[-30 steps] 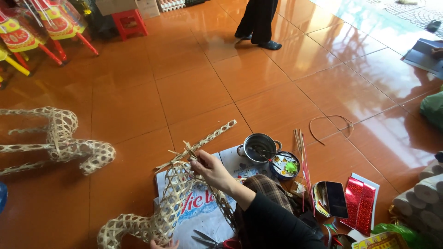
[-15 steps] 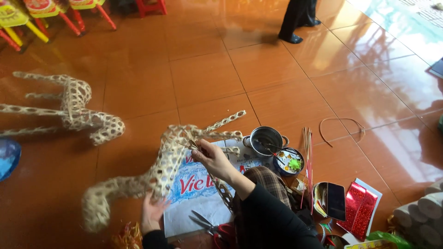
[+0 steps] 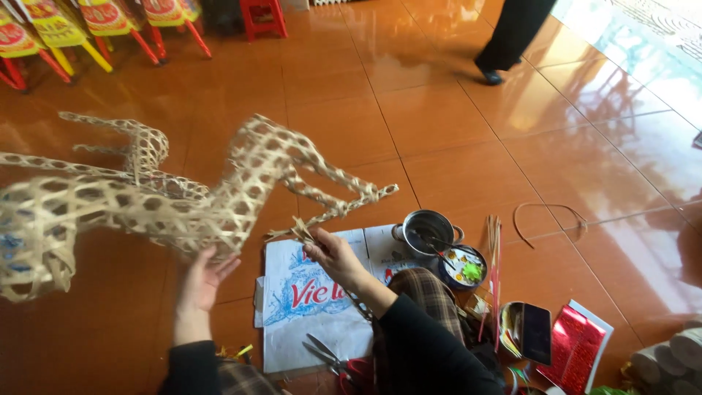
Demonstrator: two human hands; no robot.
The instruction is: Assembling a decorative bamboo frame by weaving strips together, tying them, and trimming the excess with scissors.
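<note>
The person sits on the orange tiled floor (image 3: pixel 453 132) and holds up a woven bamboo animal frame (image 3: pixel 219 197). The left hand (image 3: pixel 201 274) is open wide, fingers spread, pressing up under the frame's belly. The right hand (image 3: pixel 333 252) is closed in a pinch on the tip of one thin woven leg (image 3: pixel 322 216), down near the floor. The frame hangs tilted in the air, its body blurry at the far left.

A second woven frame (image 3: pixel 131 150) lies behind it on the floor. Under the hands is a white printed sheet (image 3: pixel 314 307), with scissors (image 3: pixel 333 355) on its lower edge. Just beside the sheet stand a small metal pot (image 3: pixel 428 232) and a round dish of paints (image 3: pixel 462 267). A bundle of thin sticks (image 3: pixel 495 256) lies near them. Shiny red paper (image 3: pixel 578 344) is at the right.
</note>
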